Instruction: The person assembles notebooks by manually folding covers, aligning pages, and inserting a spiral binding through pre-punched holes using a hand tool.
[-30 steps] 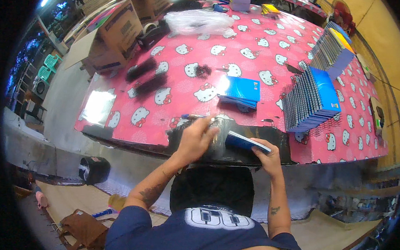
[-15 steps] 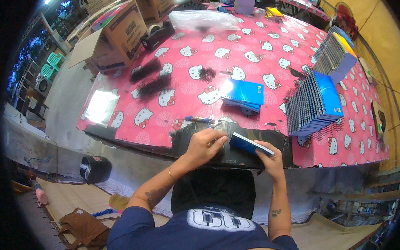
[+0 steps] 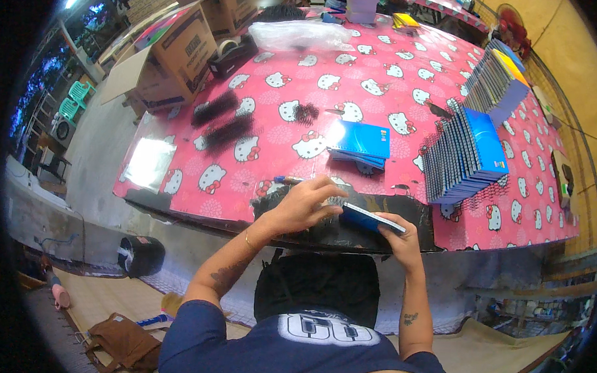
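Pointing away leftward, blue notebook; long axis slanting

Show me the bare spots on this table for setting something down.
Bare pink tablecloth lies front-left, between the shiny sheet and the black coils, and mid-table, between the clear plastic and the small blue pile. Crowded: the front edge, with the left hand beside the notebook in the right hand, and around the larger blue stack.

Left hand: over the last second, shifted toward 4 o'clock, now at the 10 o'clock end of the notebook.
Left fingers: bunched half a second ago, now parted; contact unclear.
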Demonstrator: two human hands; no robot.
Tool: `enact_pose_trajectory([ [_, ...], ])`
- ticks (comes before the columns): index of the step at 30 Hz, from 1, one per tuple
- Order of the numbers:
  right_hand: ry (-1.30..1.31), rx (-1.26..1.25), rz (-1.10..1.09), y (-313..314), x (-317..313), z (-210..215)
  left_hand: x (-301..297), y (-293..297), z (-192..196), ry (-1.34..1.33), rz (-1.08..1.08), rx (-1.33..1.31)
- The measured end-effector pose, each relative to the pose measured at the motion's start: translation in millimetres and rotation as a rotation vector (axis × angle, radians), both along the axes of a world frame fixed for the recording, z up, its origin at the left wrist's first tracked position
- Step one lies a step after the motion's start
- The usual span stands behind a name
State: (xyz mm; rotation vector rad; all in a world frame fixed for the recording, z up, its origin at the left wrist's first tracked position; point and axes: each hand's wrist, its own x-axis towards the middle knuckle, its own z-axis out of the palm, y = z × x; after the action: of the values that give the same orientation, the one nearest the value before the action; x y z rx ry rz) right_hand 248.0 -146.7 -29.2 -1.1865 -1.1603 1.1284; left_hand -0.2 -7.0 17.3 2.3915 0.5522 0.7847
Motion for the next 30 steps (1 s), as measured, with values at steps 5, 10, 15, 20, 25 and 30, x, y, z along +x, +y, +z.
enact_pose_trajectory([
  [5,-0.034,0.001,-0.024,-1.7,-0.1,0.3,9.6,3.1,-0.4,0.072,-0.073,0.008],
  [10,-0.082,-0.025,-0.036,-4.0,-1.9,4.7,11.3,9.8,-4.6,0.192,-0.117,0.100],
  [15,-0.053,0.017,-0.133,-7.6,-11.8,10.9,24.5,-11.4,-9.7,0.226,0.111,0.352],
  [20,-0.040,0.046,-0.275,-13.1,-27.6,16.6,23.9,-75.6,-65.9,0.273,0.283,0.558],
  [25,-0.089,0.025,-0.278,-16.7,-31.6,26.7,36.5,-36.9,-6.0,0.240,0.348,0.475],
  [30,-0.021,-0.003,-0.243,-25.4,-25.2,36.5,17.5,-29.0,1.4,0.145,0.132,0.296],
])
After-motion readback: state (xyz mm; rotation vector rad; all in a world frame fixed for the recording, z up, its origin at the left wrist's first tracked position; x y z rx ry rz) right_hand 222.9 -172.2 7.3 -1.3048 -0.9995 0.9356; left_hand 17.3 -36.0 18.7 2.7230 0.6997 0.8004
